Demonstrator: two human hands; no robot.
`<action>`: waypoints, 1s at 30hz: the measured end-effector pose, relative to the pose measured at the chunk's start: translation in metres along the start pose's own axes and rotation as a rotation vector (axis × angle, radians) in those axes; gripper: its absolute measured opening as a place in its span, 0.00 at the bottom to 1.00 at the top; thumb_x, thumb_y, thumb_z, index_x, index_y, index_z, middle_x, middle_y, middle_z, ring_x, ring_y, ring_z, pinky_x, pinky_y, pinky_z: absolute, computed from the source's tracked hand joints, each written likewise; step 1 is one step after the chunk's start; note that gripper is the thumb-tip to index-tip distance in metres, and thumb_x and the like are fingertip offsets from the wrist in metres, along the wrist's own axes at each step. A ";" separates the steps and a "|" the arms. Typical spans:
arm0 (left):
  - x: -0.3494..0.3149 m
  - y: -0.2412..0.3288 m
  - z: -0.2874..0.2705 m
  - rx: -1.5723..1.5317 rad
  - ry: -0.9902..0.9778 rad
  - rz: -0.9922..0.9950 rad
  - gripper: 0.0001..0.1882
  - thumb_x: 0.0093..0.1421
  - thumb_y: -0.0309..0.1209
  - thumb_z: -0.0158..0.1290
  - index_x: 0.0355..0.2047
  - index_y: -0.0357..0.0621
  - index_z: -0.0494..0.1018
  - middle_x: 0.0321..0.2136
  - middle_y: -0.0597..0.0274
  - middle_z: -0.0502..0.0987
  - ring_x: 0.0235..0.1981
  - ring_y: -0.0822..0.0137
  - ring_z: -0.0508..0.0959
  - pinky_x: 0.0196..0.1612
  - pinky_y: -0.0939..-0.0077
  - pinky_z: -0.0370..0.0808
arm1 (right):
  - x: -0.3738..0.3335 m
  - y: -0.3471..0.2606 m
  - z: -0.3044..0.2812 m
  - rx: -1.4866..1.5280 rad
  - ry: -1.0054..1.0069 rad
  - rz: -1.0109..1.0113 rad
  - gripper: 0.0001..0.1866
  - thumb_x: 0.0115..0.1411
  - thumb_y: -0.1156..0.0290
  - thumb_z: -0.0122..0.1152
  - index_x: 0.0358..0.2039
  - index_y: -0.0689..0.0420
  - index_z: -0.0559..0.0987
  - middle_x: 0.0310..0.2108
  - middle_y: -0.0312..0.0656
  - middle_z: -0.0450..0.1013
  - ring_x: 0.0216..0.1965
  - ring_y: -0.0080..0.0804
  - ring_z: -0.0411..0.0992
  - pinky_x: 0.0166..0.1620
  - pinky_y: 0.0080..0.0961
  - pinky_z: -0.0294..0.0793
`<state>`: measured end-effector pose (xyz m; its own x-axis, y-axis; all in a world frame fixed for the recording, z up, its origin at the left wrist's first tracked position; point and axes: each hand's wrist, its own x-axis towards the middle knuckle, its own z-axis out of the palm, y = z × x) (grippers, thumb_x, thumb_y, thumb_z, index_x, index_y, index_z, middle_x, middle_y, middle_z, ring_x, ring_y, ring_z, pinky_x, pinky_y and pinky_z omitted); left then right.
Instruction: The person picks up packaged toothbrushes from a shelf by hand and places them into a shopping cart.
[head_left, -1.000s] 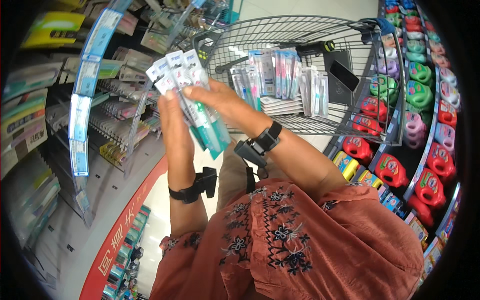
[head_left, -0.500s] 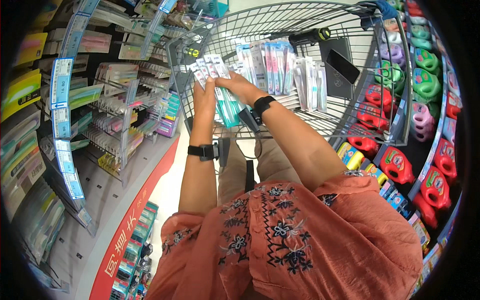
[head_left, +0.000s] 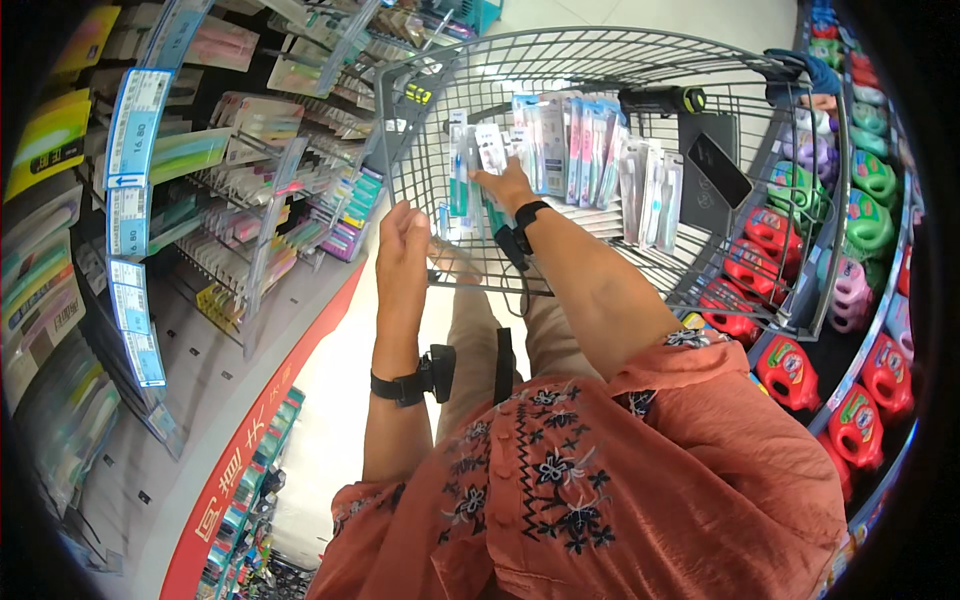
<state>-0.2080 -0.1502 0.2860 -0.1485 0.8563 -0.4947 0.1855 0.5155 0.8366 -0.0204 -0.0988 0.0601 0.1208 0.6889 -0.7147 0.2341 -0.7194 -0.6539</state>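
Note:
Inside the wire shopping cart (head_left: 600, 45), my right hand (head_left: 508, 186) has its thumb and fingers closed on a packaged toothbrush (head_left: 489, 150), white at the top and teal lower down. Another toothbrush pack (head_left: 458, 165) stands upright just left of it. To the right are several pink and blue toothbrush packs (head_left: 585, 150) and a group of white ones (head_left: 650, 195). My left hand (head_left: 402, 245) is raised by the cart's near left corner, fingers curled in, with nothing seen in it. Both wrists wear black straps.
A phone (head_left: 720, 170) lies on a dark flat box (head_left: 700, 125) in the cart, near a black cylinder (head_left: 660, 100). Shelves of hanging toothbrush packs (head_left: 250, 130) with price strips line the left. Red detergent bottles (head_left: 785, 372) and other colours line the right.
My left hand has come off the toothbrush packs and drawn back to the left and nearer. The packs have been set down and spread in the cart; my right hand stays at one.

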 end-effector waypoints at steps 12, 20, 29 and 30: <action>-0.022 0.019 -0.112 -0.090 0.227 0.130 0.25 0.70 0.45 0.49 0.56 0.35 0.69 0.49 0.54 0.76 0.51 0.63 0.77 0.48 0.70 0.75 | -0.019 -0.032 -0.001 0.065 -0.041 -0.052 0.38 0.55 0.53 0.68 0.56 0.69 0.69 0.54 0.54 0.71 0.51 0.44 0.73 0.51 0.37 0.74; 0.004 0.003 -0.231 -0.268 0.700 0.372 0.20 0.71 0.43 0.48 0.51 0.39 0.71 0.44 0.58 0.77 0.43 0.69 0.78 0.42 0.73 0.75 | -0.146 -0.188 0.002 0.280 -0.289 -0.322 0.18 0.64 0.61 0.60 0.49 0.59 0.74 0.41 0.38 0.76 0.40 0.26 0.75 0.43 0.26 0.75; 0.097 0.015 -0.368 -0.502 0.755 0.544 0.35 0.74 0.53 0.35 0.66 0.36 0.58 0.64 0.47 0.63 0.64 0.57 0.64 0.66 0.66 0.60 | -0.214 -0.253 0.126 0.110 -0.571 -0.677 0.17 0.63 0.64 0.63 0.49 0.58 0.74 0.39 0.39 0.77 0.39 0.28 0.76 0.43 0.27 0.76; 0.103 0.032 -0.350 -0.582 0.692 0.523 0.35 0.74 0.54 0.34 0.68 0.37 0.56 0.66 0.50 0.61 0.65 0.58 0.63 0.68 0.66 0.57 | -0.213 -0.258 0.130 0.103 -0.537 -0.673 0.17 0.63 0.64 0.63 0.49 0.58 0.74 0.39 0.39 0.77 0.39 0.28 0.76 0.43 0.27 0.76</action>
<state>-0.5570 -0.0567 0.3437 -0.7425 0.6678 0.0512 -0.0823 -0.1669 0.9825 -0.2321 -0.0719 0.3487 -0.4902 0.8546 -0.1712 0.0001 -0.1963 -0.9805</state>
